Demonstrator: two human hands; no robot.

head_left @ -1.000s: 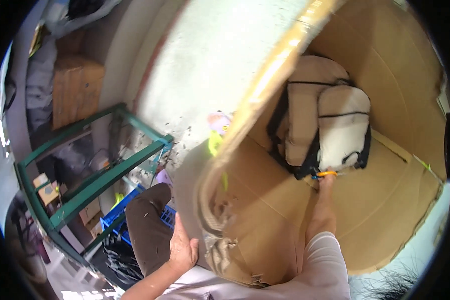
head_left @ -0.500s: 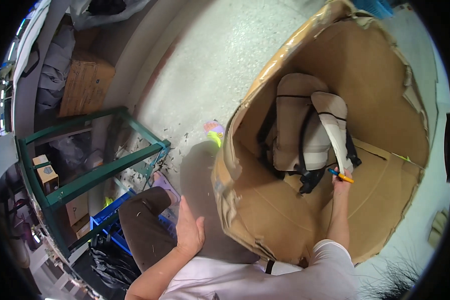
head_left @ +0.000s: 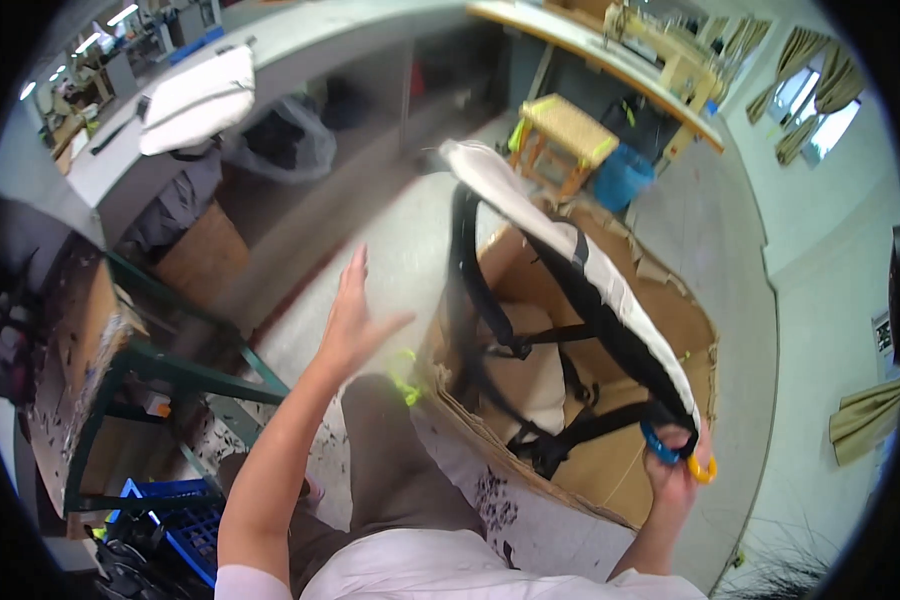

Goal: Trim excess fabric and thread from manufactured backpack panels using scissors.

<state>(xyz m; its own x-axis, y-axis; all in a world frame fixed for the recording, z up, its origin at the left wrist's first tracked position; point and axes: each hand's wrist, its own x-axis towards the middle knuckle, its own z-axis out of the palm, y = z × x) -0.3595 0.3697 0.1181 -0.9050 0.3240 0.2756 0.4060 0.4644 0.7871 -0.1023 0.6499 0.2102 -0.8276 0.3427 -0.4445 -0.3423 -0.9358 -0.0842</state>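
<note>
My right hand (head_left: pixel 675 470) is closed on the lower end of a beige-and-white backpack (head_left: pixel 610 290) with black shoulder straps. The same hand also holds a small blue-and-yellow tool (head_left: pixel 704 469), perhaps thread snips; its blades are hidden. Held up on a slant, the backpack spans the top of a large cardboard box (head_left: pixel 660 290), its straps hanging over the opening. Inside the box lies another beige padded piece (head_left: pixel 535 385), partly covered by the straps. My left hand (head_left: pixel 355 325) is open and holds nothing, fingers and thumb spread, left of the box.
At left stands a green metal frame (head_left: pixel 195 378), with a blue crate (head_left: pixel 185 530) below it. A long counter (head_left: pixel 370 40) carries another white bag (head_left: pixel 200 100). Farther back are a woven-top stool (head_left: pixel 570 130), a blue bin (head_left: pixel 622 178) and a sewing machine (head_left: pixel 685 75).
My right hand has taken hold of a backpack and lifted it from the box. My left hand has moved up and forward, its fingers now spread. The view has swung up toward the room.
</note>
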